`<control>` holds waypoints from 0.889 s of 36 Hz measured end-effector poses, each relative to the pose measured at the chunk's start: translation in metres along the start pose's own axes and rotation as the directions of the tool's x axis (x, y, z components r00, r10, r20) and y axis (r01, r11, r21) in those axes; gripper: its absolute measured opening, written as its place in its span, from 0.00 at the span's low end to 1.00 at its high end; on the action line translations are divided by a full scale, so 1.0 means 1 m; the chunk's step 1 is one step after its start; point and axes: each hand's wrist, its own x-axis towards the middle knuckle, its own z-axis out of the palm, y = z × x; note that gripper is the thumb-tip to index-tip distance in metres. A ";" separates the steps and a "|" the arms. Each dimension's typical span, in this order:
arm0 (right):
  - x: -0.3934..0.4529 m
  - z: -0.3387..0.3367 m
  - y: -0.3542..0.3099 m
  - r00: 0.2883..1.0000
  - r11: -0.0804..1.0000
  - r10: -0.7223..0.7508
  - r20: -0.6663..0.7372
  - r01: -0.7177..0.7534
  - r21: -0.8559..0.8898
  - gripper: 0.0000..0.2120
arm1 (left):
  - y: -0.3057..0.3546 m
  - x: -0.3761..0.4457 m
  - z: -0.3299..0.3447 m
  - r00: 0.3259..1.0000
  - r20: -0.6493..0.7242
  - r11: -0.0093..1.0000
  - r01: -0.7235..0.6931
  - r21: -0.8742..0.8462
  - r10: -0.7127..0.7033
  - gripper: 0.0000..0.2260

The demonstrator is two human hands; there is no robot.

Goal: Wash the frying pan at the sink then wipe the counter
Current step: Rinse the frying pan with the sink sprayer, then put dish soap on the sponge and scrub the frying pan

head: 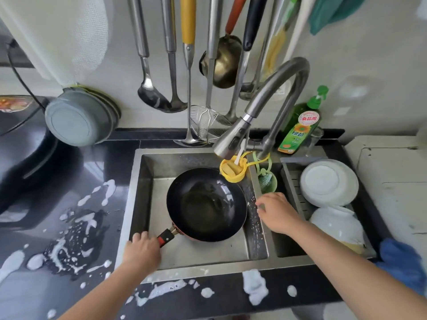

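We note the dark counter (76, 229) at 9 o'clock, streaked with white foam (254, 286) that also runs along its front edge at 6 o'clock. The steel sink (203, 256) sits at centre, and the frying pan (206, 205) rests upright in its left basin, handle (166, 237) pointing toward 7 o'clock. Our left hand (142, 249) grips the end of that handle, fingers curled round it. Our right hand (278, 213) rests at 3 o'clock of the pan on the divider between the basins, fingers loosely bent; we cannot tell whether they hold anything. The faucet (270, 98) arches from 1 o'clock, its head above a yellow brush holder (232, 169) touching the pan rim
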 end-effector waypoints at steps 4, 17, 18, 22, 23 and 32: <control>0.018 -0.033 0.027 0.992 0.999 0.024 -0.121 -0.018 0.051 0.14 | 0.026 -0.005 -0.034 0.999 -0.050 0.988 0.000 -0.153 -0.007 0.18; 0.140 -0.195 0.123 0.862 0.852 0.225 -0.455 0.052 0.520 0.41 | 0.122 -0.053 -0.114 0.999 0.031 0.656 0.034 -0.754 -0.017 0.13; 0.148 -0.197 0.127 0.881 0.848 0.205 -0.426 0.057 0.527 0.41 | 0.126 -0.059 -0.115 0.999 0.030 0.632 0.035 -0.774 -0.019 0.13; 0.178 -0.195 0.147 0.904 0.864 0.184 -0.387 0.040 0.502 0.44 | 0.133 -0.077 -0.112 0.999 0.035 0.617 0.044 -0.786 -0.026 0.05; 0.173 -0.197 0.142 0.898 0.874 0.178 -0.404 0.045 0.484 0.45 | 0.132 -0.080 -0.109 0.999 0.037 0.603 0.052 -0.796 -0.037 0.04; 0.163 -0.178 0.135 0.902 0.884 0.141 -0.408 0.070 0.462 0.45 | 0.133 -0.100 -0.087 0.994 0.095 0.513 0.113 -0.851 -0.061 0.09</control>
